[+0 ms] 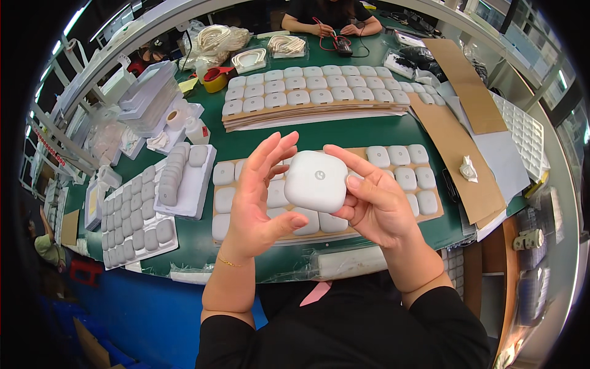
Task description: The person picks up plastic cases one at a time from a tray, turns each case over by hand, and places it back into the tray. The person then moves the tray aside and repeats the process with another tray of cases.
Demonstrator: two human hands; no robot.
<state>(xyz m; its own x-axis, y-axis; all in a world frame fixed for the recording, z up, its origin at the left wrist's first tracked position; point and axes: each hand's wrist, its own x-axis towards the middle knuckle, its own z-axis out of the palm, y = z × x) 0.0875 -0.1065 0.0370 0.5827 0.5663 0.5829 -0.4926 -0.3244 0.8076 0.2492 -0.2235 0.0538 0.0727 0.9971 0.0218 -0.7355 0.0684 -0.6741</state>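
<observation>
Mid-view, the right hand (376,200) pinches a white, rounded-square plastic case (316,190) by its three-o'clock side; the left hand (255,197) is spread at nine. I'd worry that one-sided hold on smooth plastic could slip, knocking matching cases (399,155) beneath.

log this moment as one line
right hand: gripping white rounded case | left hand: open beside it | green table: similar cases on cardboard

Bright, soft light covers the flat, dark-green worktop (252,139); straight white tube lamps (75,20) glare beyond its far left corner; fisheye distortion bows its near edge.
</observation>
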